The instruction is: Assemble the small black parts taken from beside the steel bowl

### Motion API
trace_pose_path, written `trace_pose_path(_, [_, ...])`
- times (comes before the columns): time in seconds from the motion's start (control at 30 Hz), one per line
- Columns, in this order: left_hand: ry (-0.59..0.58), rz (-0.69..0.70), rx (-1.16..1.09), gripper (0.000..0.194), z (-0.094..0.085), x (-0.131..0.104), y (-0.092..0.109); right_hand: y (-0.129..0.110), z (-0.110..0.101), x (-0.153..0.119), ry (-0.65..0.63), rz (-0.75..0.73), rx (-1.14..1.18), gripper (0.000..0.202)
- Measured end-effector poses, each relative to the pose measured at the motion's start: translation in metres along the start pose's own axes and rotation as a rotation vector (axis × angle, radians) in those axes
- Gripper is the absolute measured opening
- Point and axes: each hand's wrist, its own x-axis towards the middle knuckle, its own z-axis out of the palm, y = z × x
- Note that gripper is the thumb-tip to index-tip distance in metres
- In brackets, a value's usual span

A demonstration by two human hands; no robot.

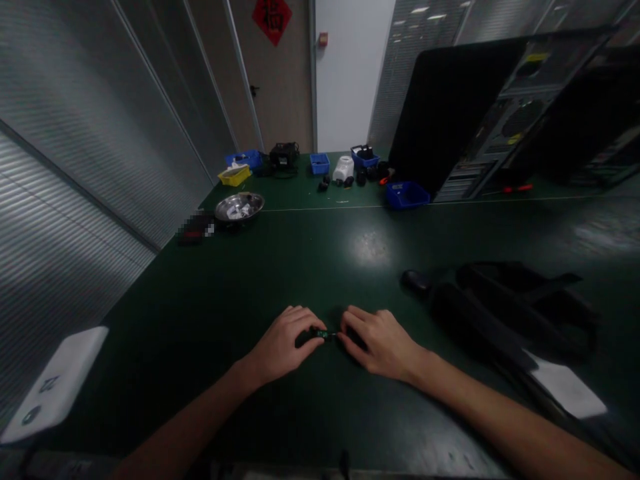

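Observation:
Over the green table (300,267), my left hand (287,339) pinches a small, narrow dark piece with green on it (323,334) between thumb and fingertips. It points right, toward my right hand (377,341). The thumb and index finger of that hand are closed at the thin, light end of the piece. Whether the right fingertips hold this end or a separate tiny part is too small to tell. Both hands are low, close to the table surface.
On the right lie a black bag (505,313) and a dark computer mouse (416,281). A metal bowl (240,208) stands at the back left. Blue bins (407,195) and a yellow tray (234,175) line the far side. A white device (55,383) is at the left edge.

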Motion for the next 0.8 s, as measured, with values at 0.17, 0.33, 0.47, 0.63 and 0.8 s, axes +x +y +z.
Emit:
trace_pose_path(0.17, [-0.002, -0.06, -0.021, 0.014, 0.0, 0.001, 0.003, 0.0, 0.003, 0.002, 0.015, -0.001, 0.03, 0.016])
trace_pose_path(0.33, [-0.011, -0.041, -0.02, 0.015, 0.0, 0.004, 0.003, -0.002, 0.006, 0.006, 0.0, -0.032, -0.019, 0.019])
trace_pose_path(0.47, [0.046, 0.035, -0.025, 0.018, 0.002, 0.003, -0.003, -0.004, 0.007, 0.007, -0.001, -0.024, -0.069, 0.024])
trace_pose_path(0.63, [0.104, 0.204, -0.001, 0.017, 0.008, 0.0, -0.008, -0.007, 0.014, 0.004, 0.036, -0.03, -0.137, 0.028])
trace_pose_path(0.8, [0.116, 0.281, 0.047, 0.023, 0.01, -0.001, -0.011, -0.008, 0.021, 0.002, 0.053, -0.052, -0.179, 0.028])
